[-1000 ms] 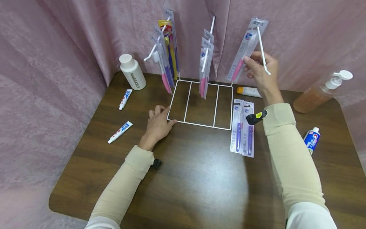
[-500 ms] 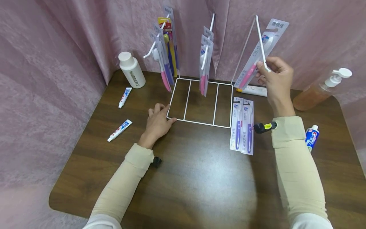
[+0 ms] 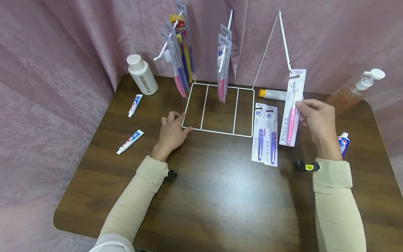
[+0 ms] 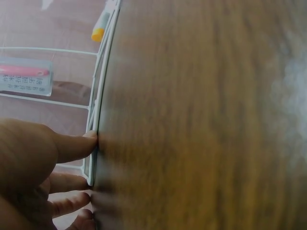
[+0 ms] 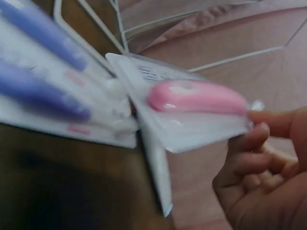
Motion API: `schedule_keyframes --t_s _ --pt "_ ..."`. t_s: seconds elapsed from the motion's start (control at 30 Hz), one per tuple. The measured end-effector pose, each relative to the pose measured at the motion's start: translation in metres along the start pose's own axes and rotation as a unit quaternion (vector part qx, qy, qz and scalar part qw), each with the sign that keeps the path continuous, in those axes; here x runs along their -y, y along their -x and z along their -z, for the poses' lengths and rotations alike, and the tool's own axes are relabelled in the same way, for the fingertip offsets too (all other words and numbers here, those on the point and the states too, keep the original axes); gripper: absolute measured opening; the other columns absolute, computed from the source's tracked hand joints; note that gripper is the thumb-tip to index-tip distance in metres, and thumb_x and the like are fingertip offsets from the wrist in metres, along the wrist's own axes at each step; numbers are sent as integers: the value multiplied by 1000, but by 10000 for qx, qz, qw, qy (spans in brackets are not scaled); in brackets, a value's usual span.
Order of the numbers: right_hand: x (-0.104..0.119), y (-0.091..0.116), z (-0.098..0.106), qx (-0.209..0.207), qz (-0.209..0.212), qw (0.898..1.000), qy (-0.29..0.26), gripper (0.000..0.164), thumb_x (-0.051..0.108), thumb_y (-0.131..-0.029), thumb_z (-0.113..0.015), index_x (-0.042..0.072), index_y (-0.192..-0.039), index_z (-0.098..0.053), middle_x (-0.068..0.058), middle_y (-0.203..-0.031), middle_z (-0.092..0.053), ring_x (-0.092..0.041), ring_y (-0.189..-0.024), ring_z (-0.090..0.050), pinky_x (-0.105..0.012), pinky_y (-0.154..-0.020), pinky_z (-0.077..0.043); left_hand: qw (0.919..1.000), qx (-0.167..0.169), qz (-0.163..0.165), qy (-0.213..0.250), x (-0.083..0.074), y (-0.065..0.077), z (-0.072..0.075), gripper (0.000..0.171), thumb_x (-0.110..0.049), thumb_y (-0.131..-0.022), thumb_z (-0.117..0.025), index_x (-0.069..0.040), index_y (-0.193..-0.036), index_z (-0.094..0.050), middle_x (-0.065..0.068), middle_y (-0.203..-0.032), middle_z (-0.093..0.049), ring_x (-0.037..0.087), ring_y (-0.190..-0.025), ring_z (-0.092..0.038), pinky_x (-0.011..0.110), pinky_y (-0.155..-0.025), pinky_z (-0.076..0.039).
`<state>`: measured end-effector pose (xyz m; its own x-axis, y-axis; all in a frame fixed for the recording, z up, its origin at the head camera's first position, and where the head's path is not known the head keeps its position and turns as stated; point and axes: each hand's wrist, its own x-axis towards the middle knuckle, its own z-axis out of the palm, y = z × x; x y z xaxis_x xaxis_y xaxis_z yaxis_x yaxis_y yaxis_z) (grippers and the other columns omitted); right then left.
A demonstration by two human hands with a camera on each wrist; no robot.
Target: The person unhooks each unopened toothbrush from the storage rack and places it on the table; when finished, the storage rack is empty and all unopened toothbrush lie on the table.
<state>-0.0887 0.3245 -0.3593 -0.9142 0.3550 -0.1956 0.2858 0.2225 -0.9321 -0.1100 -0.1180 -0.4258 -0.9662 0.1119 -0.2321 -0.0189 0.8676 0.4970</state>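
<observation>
MURRAYLE (in capitals) on bottle (image 3: 142,76)

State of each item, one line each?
Wire rack: standing, gripped by left hand
Pink toothbrush pack: pinched by right hand
Purple toothbrush packs: flat, side by side
Other packs: hanging
White bottle: upright, capped
Small tubes: lying flat
Orange-capped tube: lying, capped
Blue tube: partly hidden
Pump bottle: upright

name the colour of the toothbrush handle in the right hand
The handle is pink, and it shows best in the head view.

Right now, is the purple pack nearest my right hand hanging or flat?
Flat: the head view shows the purple pack face up on the table.
</observation>
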Motion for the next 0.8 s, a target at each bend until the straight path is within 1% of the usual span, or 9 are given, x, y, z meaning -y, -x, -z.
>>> schedule_keyframes --t_s 0.03,0.1,0.17,0.27,0.4,0.57,0.7,0.8 --pt "-5 1 2 33 -151 9991 399 15 32 -114 -70 22 -114 -81 15 -75 -61 -6 -73 -57 -17 -65 -53 10000 0 2 -20 0 0 0 78 -39 -115 -70 -7 -178 -39 18 -170 -41 48 -139 -40 59 -116 -47" --pt "-15 3 3 139 -392 9937 1044 30 40 -116 -65 16 -128 -78 17 -78 -60 -8 -79 -57 -19 -70 -53 10000 5 12 -36 0 0 0 78 -39 -114 -70 -7 -178 -39 18 -170 -41 48 -140 -41 59 -116 -47" --pt "-24 5 3 288 -572 9882 1389 48 45 -117 -61 6 -142 -73 17 -80 -60 -11 -85 -58 -22 -75 -53 10000 0 18 -39 1 -1 0 78 -39 -114 -70 -7 -178 -39 18 -170 -41 48 -140 -41 59 -116 -47" --pt "-31 9 1 478 -850 9814 1655 56 47 -118 -58 2 -150 -69 16 -82 -59 -15 -90 -57 -27 -80 -51 10000 1 6 -23 0 -1 0 78 -39 -114 -71 -7 -178 -40 18 -170 -41 48 -140 -41 59 -116 -47" --pt "-38 12 -2 643 -1127 9752 1795 58 46 -118 -58 0 -152 -69 15 -83 -60 -15 -91 -57 -30 -81 -49 10000 -3 -17 -2 0 -2 0 78 -39 -114 -71 -7 -178 -40 18 -170 -41 48 -140 -40 59 -115 -47" --pt "-46 14 -7 707 -1282 9695 1967 53 41 -118 -60 -1 -149 -70 12 -83 -61 -16 -89 -58 -32 -78 -46 10000 -19 -14 -5 0 -2 0 77 -40 -114 -71 -8 -178 -40 18 -170 -41 48 -140 -40 59 -115 -48" --pt "-52 16 -9 660 -1313 9664 2108 53 40 -118 -60 -1 -148 -72 10 -87 -61 -16 -89 -59 -32 -75 -46 10000 -17 -3 -8 0 -2 -1 77 -40 -114 -72 -8 -177 -41 17 -170 -41 47 -139 -41 58 -115 -48" --pt "-54 16 -10 585 -1296 9664 2142 53 41 -117 -61 -1 -146 -73 9 -90 -62 -17 -89 -59 -33 -74 -46 10000 -10 11 -19 0 -2 0 78 -40 -114 -72 -8 -178 -41 17 -170 -41 47 -139 -41 58 -115 -48"
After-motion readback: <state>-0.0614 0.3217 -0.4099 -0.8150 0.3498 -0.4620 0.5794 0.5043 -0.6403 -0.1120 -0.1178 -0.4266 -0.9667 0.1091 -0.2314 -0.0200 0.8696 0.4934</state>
